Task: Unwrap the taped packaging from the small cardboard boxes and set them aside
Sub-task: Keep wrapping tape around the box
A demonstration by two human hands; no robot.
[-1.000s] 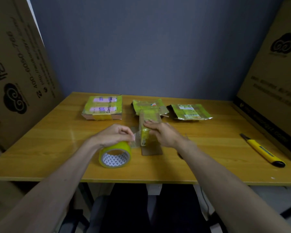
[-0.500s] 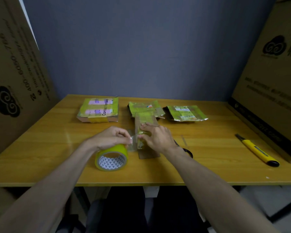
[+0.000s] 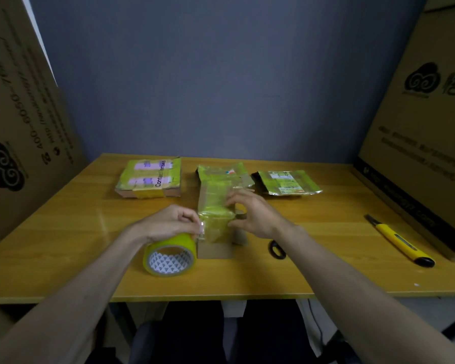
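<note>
The left hand (image 3: 174, 222) now pinches the clear tape tighter against the small box (image 3: 216, 219) mid-bench (image 3: 63, 245); right hand (image 3: 255, 216) fingers have shifted, curled round its far side. Peeling barely begun.

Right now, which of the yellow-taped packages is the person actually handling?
The long box at centre front, between both hands; the other three lie untouched along the table's far edge.
</note>
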